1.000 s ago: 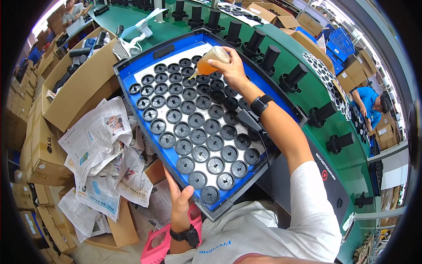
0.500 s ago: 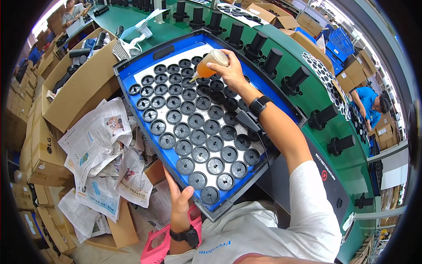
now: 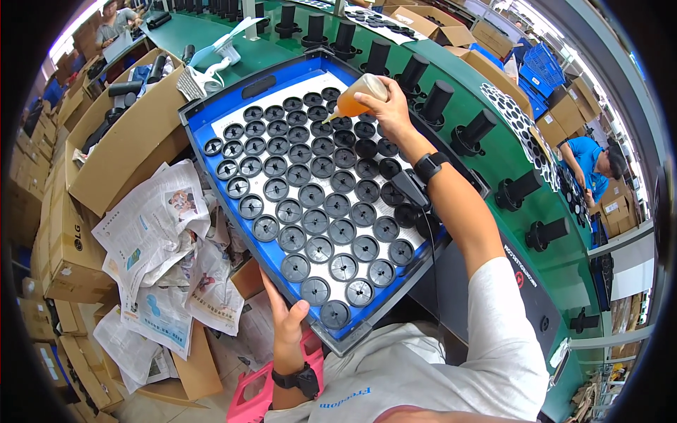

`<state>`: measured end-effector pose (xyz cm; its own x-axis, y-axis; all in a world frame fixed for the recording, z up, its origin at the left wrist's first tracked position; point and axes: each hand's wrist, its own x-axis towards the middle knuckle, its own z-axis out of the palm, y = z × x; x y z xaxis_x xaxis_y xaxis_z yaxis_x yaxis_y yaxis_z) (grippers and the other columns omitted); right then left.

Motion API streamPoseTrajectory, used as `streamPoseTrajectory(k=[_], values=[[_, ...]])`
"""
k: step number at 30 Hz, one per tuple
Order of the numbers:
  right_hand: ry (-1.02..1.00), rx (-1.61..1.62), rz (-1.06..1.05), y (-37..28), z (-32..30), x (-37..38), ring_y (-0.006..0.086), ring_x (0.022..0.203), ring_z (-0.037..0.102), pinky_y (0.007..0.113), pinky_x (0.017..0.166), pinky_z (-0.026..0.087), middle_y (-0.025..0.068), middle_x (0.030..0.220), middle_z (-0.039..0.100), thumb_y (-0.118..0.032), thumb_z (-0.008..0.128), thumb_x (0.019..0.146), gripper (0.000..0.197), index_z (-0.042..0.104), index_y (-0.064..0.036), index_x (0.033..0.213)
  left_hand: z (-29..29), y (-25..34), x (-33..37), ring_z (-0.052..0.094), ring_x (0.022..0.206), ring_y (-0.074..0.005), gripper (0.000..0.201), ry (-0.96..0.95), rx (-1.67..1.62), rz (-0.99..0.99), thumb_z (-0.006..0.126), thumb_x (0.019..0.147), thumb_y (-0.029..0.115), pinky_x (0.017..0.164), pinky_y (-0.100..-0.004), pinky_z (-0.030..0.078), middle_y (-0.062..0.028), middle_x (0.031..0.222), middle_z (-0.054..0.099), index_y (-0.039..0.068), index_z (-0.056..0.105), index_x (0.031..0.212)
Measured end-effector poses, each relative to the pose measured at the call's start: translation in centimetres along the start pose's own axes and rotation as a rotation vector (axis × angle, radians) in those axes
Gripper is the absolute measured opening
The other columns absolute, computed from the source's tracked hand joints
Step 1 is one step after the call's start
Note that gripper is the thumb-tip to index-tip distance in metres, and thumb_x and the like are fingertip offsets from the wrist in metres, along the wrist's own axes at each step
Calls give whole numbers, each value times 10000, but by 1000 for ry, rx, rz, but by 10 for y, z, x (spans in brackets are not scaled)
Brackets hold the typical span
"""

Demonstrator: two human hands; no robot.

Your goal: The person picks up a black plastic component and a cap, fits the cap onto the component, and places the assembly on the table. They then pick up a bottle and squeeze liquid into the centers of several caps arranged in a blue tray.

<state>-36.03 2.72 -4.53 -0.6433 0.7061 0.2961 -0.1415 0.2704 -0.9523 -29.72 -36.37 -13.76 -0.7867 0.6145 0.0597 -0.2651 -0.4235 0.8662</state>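
Observation:
My right hand (image 3: 396, 116) is closed round a squeeze bottle (image 3: 350, 103) of orange liquid. The bottle is tilted, its thin nozzle pointing down and left, with the tip close over the far part of the tray; I cannot tell whether it touches anything. Many round black plastic caps (image 3: 310, 195) with slotted centres lie in rows on a white sheet inside the blue tray (image 3: 296, 69). At the tray's near left edge my left hand (image 3: 285, 328) grips the outer side, thumb up, some fingers hidden beneath. Beside my right forearm a dark device (image 3: 410, 189) with a cable sits over the tray.
Black cylinders on round bases (image 3: 474, 132) line the green table (image 3: 493, 173) beyond the tray. To the left stand a carton of black parts (image 3: 134, 151) and crumpled newspapers (image 3: 159, 233). A pink stool (image 3: 250, 391) is below. A co-worker in blue (image 3: 591, 166) works at far right.
My right hand and the bottle have shifted a little to the right and nearer, so the nozzle is over different caps. The left hand stays on the tray.

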Motion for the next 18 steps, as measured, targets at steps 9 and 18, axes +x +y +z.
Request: streamPoseTrajectory(k=[9, 18], values=[[-16, 12, -37, 17, 5, 3, 195, 1003, 581, 321, 746, 556, 100, 1125, 547, -180, 821, 725, 670, 439, -44, 1258, -1, -1, -1, 313, 1324, -259, 1110, -1, 0, 6, 724, 697, 384, 1094, -388, 259, -143, 1459, 250, 33, 36, 1495], [-5, -94, -97, 12, 4, 0, 208, 1013, 584, 330, 770, 559, 104, 1127, 547, -180, 816, 729, 668, 430, -37, 1255, 0, 0, -1, 317, 1320, -254, 1106, -1, -1, 9, 726, 700, 378, 1091, -387, 263, -141, 1454, 256, 33, 39, 1495]])
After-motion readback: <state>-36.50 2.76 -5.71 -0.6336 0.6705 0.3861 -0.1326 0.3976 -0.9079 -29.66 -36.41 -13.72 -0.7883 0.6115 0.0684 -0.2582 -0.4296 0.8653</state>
